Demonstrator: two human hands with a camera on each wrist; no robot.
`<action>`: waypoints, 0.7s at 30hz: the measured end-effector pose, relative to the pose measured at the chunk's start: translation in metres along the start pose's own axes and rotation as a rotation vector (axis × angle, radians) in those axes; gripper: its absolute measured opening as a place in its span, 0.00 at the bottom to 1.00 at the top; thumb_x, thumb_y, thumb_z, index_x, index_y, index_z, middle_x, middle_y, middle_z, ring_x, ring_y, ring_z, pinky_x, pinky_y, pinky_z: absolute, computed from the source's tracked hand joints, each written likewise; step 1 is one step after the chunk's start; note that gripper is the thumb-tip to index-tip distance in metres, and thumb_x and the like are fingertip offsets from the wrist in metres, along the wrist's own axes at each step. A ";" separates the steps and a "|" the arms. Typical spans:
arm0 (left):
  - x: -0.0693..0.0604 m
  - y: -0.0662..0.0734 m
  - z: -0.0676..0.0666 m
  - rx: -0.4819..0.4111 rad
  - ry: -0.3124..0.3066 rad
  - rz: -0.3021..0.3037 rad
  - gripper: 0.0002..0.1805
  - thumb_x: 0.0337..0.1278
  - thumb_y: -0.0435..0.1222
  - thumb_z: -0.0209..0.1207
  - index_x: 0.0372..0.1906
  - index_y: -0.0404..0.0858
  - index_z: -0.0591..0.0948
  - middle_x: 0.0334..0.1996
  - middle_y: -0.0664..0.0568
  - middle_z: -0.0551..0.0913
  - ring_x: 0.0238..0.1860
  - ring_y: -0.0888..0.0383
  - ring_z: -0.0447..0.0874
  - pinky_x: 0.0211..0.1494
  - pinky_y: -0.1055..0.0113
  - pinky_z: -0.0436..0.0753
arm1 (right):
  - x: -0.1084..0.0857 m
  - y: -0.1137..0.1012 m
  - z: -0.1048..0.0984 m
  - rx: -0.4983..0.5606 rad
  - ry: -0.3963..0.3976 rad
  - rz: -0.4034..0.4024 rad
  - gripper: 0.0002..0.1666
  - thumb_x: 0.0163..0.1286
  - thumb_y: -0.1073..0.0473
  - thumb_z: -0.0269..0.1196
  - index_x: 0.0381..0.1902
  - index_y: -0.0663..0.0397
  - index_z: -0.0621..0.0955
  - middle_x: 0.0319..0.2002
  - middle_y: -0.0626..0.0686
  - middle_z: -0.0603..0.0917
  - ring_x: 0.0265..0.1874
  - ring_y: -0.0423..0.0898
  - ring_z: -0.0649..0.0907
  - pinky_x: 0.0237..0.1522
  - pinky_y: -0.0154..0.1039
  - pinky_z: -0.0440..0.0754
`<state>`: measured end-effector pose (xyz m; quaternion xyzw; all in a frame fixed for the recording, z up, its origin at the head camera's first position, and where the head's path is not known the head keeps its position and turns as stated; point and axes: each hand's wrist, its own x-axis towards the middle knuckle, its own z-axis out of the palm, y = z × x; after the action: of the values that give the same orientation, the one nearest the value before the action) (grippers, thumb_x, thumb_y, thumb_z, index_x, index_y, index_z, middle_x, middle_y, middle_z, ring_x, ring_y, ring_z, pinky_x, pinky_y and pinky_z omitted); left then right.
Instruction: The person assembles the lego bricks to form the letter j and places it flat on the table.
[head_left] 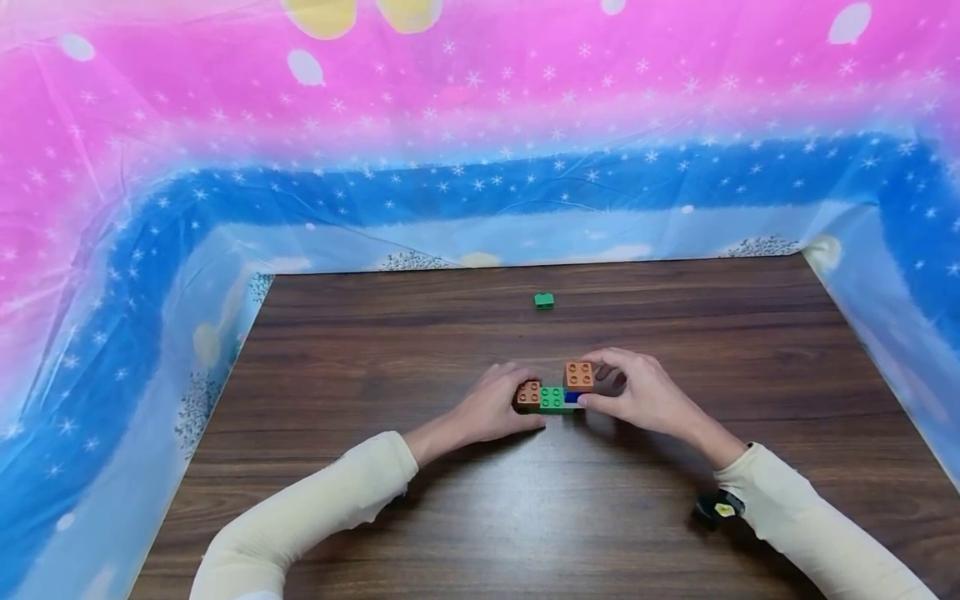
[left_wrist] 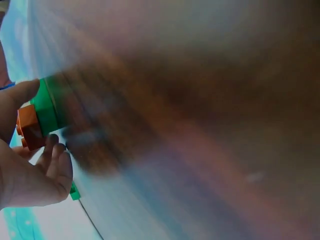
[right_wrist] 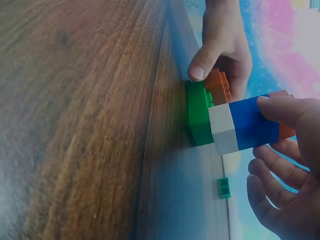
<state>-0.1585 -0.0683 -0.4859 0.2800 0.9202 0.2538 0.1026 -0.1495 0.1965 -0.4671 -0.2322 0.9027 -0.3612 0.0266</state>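
Note:
My left hand [head_left: 495, 404] grips a long green brick [right_wrist: 198, 112], thumb on one side and fingers on the other. An orange brick [head_left: 528, 392] sits on the left end of the green one, and bare studs show in the middle. At the right end my right hand [head_left: 641, 392] pinches a stack between thumb and fingers. The stack has a white brick [right_wrist: 223, 129] lowest, a blue brick [right_wrist: 252, 120] in the middle and a second orange brick [head_left: 579, 375] on top. The white brick meets the green brick's end; whether they are locked together I cannot tell.
A small green brick [head_left: 544, 301] lies alone farther back on the brown wooden table [head_left: 375, 325]. A patterned pink and blue cloth [head_left: 480, 183] hangs behind the table and along its sides. A dark strapped device [head_left: 717, 508] is at the right sleeve's cuff.

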 end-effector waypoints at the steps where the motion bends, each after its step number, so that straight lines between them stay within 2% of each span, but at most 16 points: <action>1: -0.002 0.000 0.000 -0.008 0.008 -0.013 0.35 0.56 0.52 0.72 0.66 0.41 0.78 0.61 0.49 0.80 0.59 0.53 0.77 0.68 0.52 0.70 | 0.000 0.001 0.000 0.002 0.001 0.002 0.31 0.62 0.46 0.76 0.60 0.49 0.82 0.43 0.45 0.85 0.41 0.42 0.83 0.41 0.43 0.83; 4: -0.007 0.000 0.000 -0.039 0.023 -0.042 0.35 0.57 0.51 0.72 0.67 0.41 0.77 0.61 0.49 0.80 0.58 0.51 0.77 0.66 0.51 0.72 | -0.001 0.002 0.001 0.011 0.005 0.000 0.30 0.63 0.45 0.75 0.60 0.49 0.82 0.43 0.45 0.86 0.41 0.43 0.83 0.40 0.43 0.83; 7: -0.009 0.000 -0.001 -0.076 0.031 -0.045 0.32 0.60 0.48 0.70 0.67 0.42 0.77 0.59 0.49 0.81 0.57 0.51 0.78 0.64 0.50 0.73 | -0.001 0.003 0.001 0.022 0.009 0.001 0.30 0.63 0.45 0.75 0.60 0.49 0.82 0.43 0.45 0.86 0.41 0.43 0.83 0.40 0.42 0.83; 10: -0.011 0.000 -0.001 -0.102 0.047 -0.035 0.29 0.62 0.44 0.70 0.65 0.42 0.78 0.53 0.51 0.84 0.50 0.53 0.80 0.54 0.54 0.78 | -0.002 0.003 0.002 0.032 0.012 0.007 0.29 0.63 0.46 0.75 0.60 0.48 0.82 0.42 0.44 0.86 0.41 0.42 0.83 0.40 0.41 0.84; 13: -0.011 -0.001 -0.002 -0.121 0.059 -0.029 0.27 0.62 0.42 0.70 0.64 0.40 0.79 0.47 0.52 0.85 0.42 0.58 0.79 0.43 0.61 0.77 | -0.003 0.004 0.002 0.039 0.019 0.006 0.28 0.63 0.47 0.75 0.59 0.48 0.83 0.42 0.44 0.86 0.41 0.42 0.84 0.41 0.41 0.84; 21: -0.009 -0.002 -0.001 -0.155 0.096 -0.053 0.25 0.62 0.43 0.70 0.61 0.41 0.77 0.48 0.51 0.84 0.41 0.59 0.80 0.42 0.64 0.78 | 0.002 0.006 0.001 0.048 0.031 0.009 0.27 0.65 0.47 0.74 0.58 0.51 0.83 0.42 0.47 0.87 0.40 0.43 0.85 0.41 0.44 0.84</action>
<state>-0.1525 -0.0755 -0.4855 0.2344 0.9086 0.3347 0.0866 -0.1535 0.1990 -0.4720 -0.2218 0.8951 -0.3864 0.0196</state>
